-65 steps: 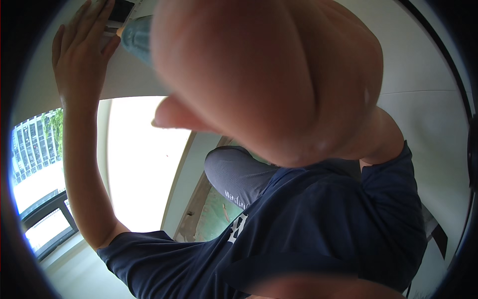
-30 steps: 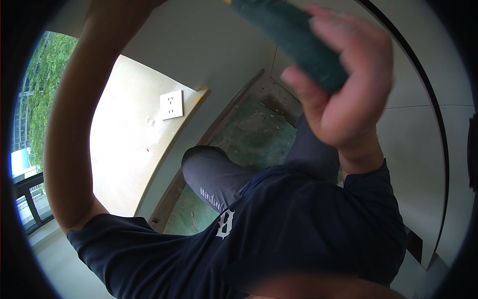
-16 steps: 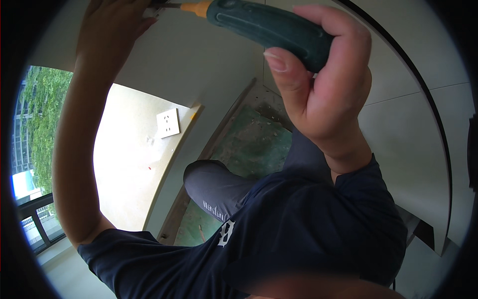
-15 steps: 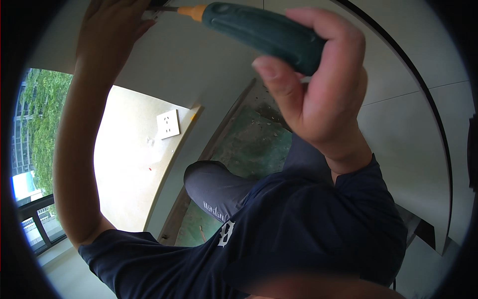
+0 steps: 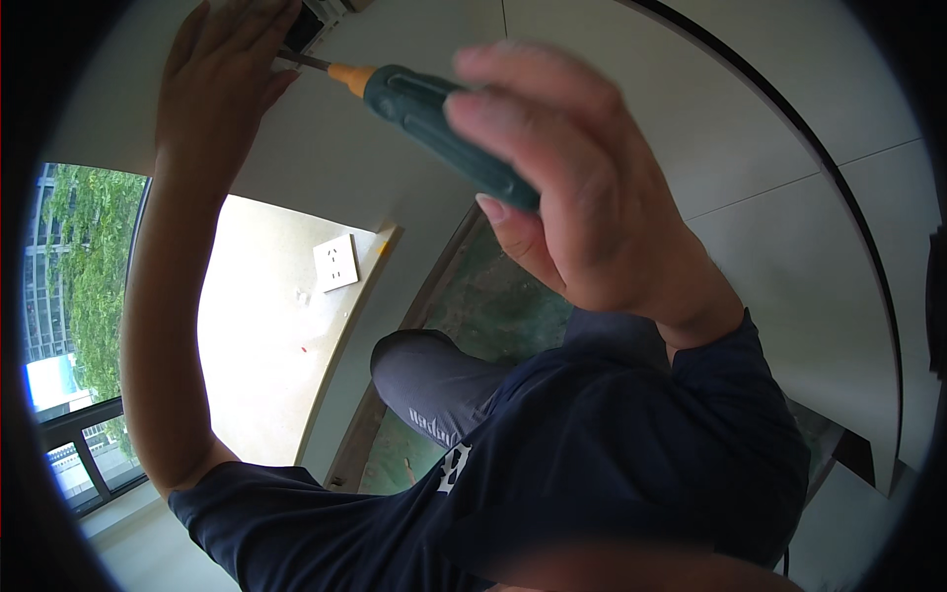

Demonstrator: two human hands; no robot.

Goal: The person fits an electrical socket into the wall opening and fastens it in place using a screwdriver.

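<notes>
At the upper left, my left hand [image 5: 219, 74] reaches up against the pale wall panel with its fingers stretched out, beside a dark recess with a white frame [image 5: 324, 20]. A screwdriver [image 5: 422, 107] with a dark green handle, yellow collar and thin metal shaft slants across the upper middle. Its tip ends close to my left thumb and the recess; what it touches there is hidden. My right hand [image 5: 602, 187] holds the rear of the handle, thumb underneath and fingers over the top, slightly smeared by motion.
A white socket cover plate [image 5: 336, 262] lies on a bright ledge [image 5: 261, 326] to the left, with a small red bit near it. Beyond is a window [image 5: 94, 296]. A dark curved strip [image 5: 789, 109] edges the pale panels on the right. Below, the floor [image 5: 488, 296] is greenish and dusty.
My right hand has shifted left and its fingers have changed their hold along the handle. The screwdriver appears lower and steeper in view, and the recess now shows beside my left hand.
</notes>
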